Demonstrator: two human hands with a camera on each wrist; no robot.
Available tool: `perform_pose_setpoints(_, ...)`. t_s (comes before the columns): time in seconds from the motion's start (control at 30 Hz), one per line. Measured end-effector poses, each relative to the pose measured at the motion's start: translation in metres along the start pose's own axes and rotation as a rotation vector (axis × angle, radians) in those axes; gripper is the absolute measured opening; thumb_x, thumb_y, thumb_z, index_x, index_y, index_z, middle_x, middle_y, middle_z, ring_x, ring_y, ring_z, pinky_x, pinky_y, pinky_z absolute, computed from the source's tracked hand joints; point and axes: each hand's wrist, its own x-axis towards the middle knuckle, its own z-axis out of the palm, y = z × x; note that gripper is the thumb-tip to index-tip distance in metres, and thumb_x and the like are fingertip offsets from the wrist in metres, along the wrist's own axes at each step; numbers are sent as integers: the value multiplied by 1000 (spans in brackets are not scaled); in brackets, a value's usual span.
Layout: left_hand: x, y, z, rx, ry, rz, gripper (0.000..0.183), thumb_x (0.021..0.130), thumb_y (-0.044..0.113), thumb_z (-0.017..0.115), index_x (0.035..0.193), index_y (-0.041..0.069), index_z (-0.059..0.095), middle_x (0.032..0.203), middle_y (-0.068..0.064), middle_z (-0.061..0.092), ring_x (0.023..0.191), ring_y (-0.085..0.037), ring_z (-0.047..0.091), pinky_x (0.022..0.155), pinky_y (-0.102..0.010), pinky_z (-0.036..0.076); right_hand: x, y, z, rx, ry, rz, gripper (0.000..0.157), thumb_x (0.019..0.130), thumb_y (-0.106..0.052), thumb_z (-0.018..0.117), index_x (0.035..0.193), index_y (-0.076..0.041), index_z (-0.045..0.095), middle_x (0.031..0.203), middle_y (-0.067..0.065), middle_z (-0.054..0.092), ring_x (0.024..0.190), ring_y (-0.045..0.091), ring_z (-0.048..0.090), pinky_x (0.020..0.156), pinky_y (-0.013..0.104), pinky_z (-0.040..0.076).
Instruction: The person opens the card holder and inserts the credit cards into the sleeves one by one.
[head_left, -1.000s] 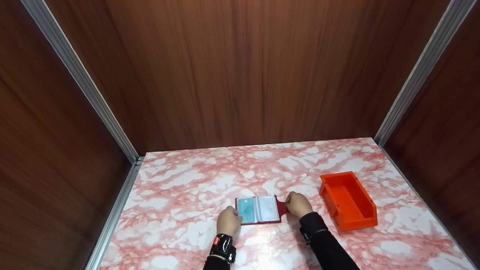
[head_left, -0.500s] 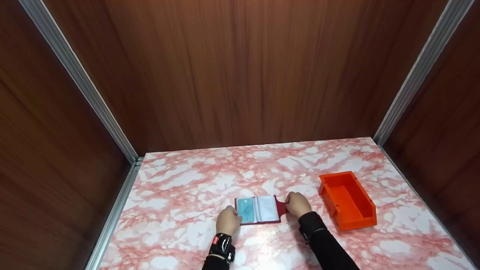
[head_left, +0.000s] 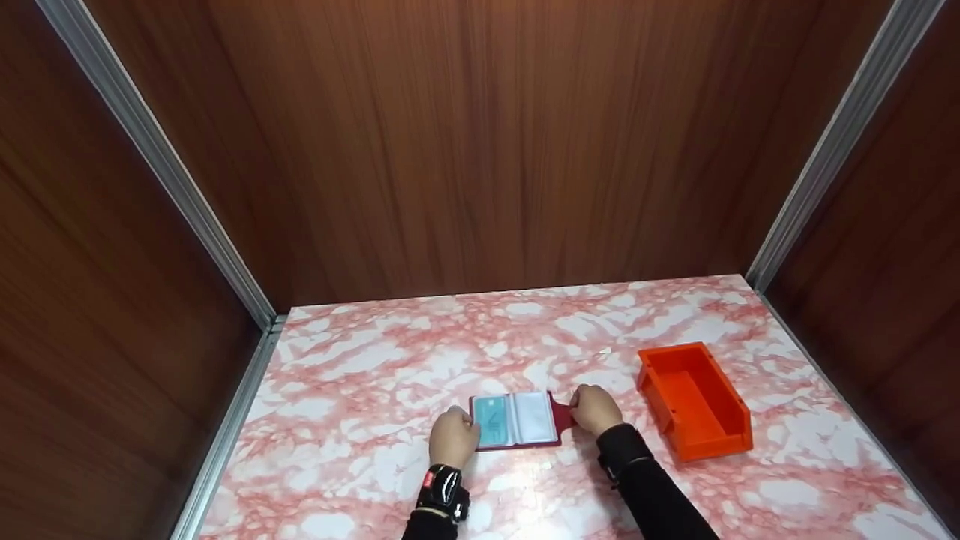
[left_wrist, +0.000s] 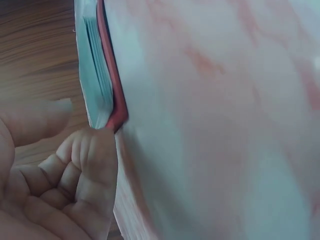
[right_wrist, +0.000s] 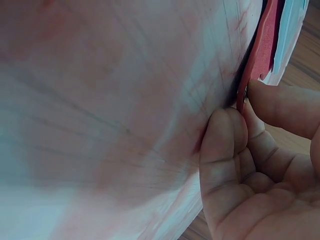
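Observation:
An open dark-red card holder [head_left: 556, 435] lies on the marbled tabletop. Its left side shows a teal card [head_left: 491, 421], while a pale plastic sleeve [head_left: 535, 417] covers the right side. My left hand [head_left: 453, 438] is at the holder's left edge; in the left wrist view its curled fingers [left_wrist: 95, 155] meet the red corner, and the thumb stands off it with a gap. My right hand [head_left: 597, 409] pinches the red closure flap [head_left: 562, 415] at the other end. A small metal snap [right_wrist: 246, 93] shows beside that thumb in the right wrist view.
An orange plastic bin [head_left: 696, 405] stands right of my right hand, its inside facing up. Brown wood-grain panels [head_left: 480, 150] with metal corner rails [head_left: 172, 180] enclose the tabletop [head_left: 360, 375] at the back and sides.
My left hand has shifted slightly left, its thumb drawing back from the teal card's corner. The right hand and the card holder stay practically where they were.

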Motion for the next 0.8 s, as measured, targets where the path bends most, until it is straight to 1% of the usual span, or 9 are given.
perform_pose_setpoints(0.1,1,0,-2,-7,26,-22,16,75,6,77,76,1,62,66,-6,58,65,-30,60,65,-44,48,0,0,1,4,7,-10,11,71,1,71,76,-4,63,74,10,61,75,32,60,73,43,49)
perform_pose_setpoints(0.23,2,-1,-3,9,36,-39,16,75,7,77,75,0,62,65,-8,59,65,-32,61,65,-45,49,0,0,2,5,14,-14,11,71,0,72,75,-4,63,74,10,61,75,33,61,74,43,49)
perform_pose_setpoints(0.57,1,-2,-3,38,13,-50,14,72,4,73,71,1,59,66,-11,60,65,-34,60,64,-46,49,0,1,1,7,5,-2,11,72,1,72,76,-4,63,75,10,61,75,33,61,74,44,49)
perform_pose_setpoints(0.8,1,0,-1,40,-8,-68,14,72,2,74,71,1,60,65,-11,60,64,-34,60,63,-46,49,0,2,1,14,-8,3,11,73,0,72,77,-5,63,75,9,61,75,32,61,73,43,49)
